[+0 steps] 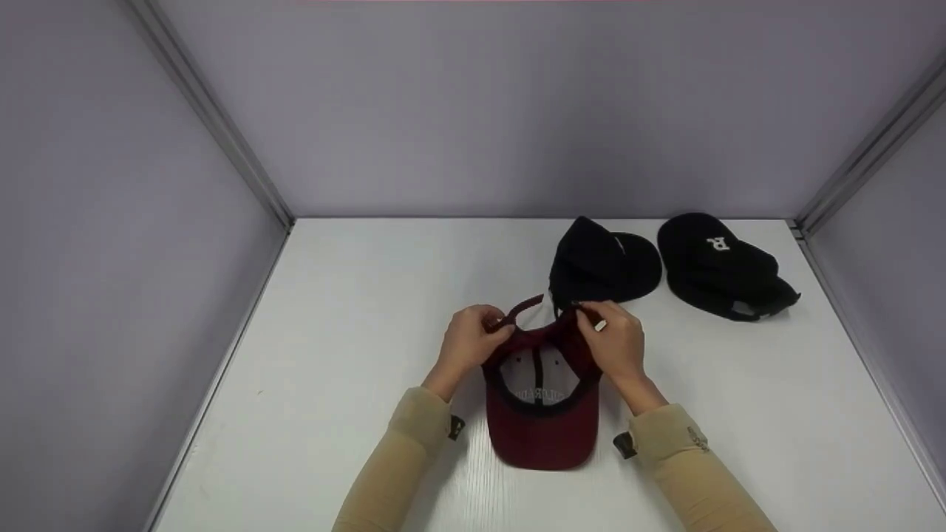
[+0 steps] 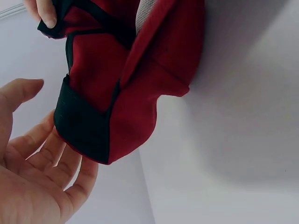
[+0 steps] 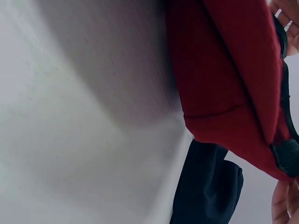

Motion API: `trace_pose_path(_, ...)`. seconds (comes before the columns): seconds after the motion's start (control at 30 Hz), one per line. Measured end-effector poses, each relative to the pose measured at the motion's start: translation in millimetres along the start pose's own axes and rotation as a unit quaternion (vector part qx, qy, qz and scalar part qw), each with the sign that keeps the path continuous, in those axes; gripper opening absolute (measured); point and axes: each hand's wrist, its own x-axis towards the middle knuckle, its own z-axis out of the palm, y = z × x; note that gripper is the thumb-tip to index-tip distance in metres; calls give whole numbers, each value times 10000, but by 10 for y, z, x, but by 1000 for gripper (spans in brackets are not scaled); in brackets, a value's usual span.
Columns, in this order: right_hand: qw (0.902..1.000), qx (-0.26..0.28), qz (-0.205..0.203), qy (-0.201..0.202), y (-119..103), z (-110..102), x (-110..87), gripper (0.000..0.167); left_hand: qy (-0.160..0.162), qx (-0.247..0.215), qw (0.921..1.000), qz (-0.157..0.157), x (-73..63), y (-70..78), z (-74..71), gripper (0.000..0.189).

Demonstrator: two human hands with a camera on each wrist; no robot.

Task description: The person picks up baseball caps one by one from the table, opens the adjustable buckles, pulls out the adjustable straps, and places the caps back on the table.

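A dark red baseball cap (image 1: pixel 543 436) is upside down on the white table, its brim toward me, with a pale mesh inside and lettering seen from behind. At its back opening, a loose strap (image 1: pixel 526 303) sticks up. My left hand (image 1: pixel 469 336) is at the left back edge; the left wrist view shows its fingers (image 2: pixel 51 156) extended against the cap's black inner band (image 2: pixel 84 123), thumb apart. My right hand (image 1: pixel 617 343) pinches the right back edge, its thumb (image 2: pixel 46 14) pressing the band. In the right wrist view the red panel (image 3: pixel 224 93) hides most of the grip.
Just beyond the red cap lies a black cap (image 1: pixel 599 262), brim pointing right. Another black cap (image 1: pixel 709 258) with a white letter R rests at the back right. Grey panels (image 1: pixel 473 111) wall the table at the back and both sides.
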Motion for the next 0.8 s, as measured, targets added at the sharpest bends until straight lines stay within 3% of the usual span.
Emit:
trace_pose_path(0.33, 9998, 106, -21, -136, 3, -35, -7, 10, 11, 391, 9990, -215, 7, -34, -23, 15)
trace_pose_path(0.8, 9915, 151, 715, -1077, 19, -184, -50, 13, 948, 286, 9950, -116, 75, -45, -44, 10)
